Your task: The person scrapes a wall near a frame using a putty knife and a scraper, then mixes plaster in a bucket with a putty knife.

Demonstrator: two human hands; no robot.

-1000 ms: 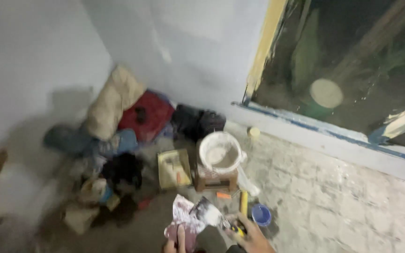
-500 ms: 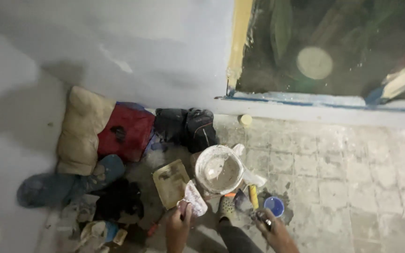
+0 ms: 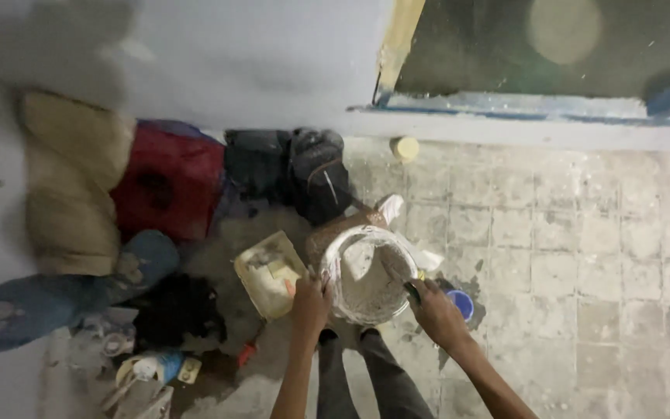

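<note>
Between both hands, white bucket point(image 3: 368, 273); left hand point(image 3: 311, 301) closed on its rim, right hand point(image 3: 433, 310) gripping dark tool, blue cup point(image 3: 461, 303) just beside right.

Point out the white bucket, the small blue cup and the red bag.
white bucket point(image 3: 370, 273), head view, on its paste-smeared inside.
small blue cup point(image 3: 461, 303), head view, on its rim beside the right hand.
red bag point(image 3: 166, 182), head view, on its front panel.
</note>
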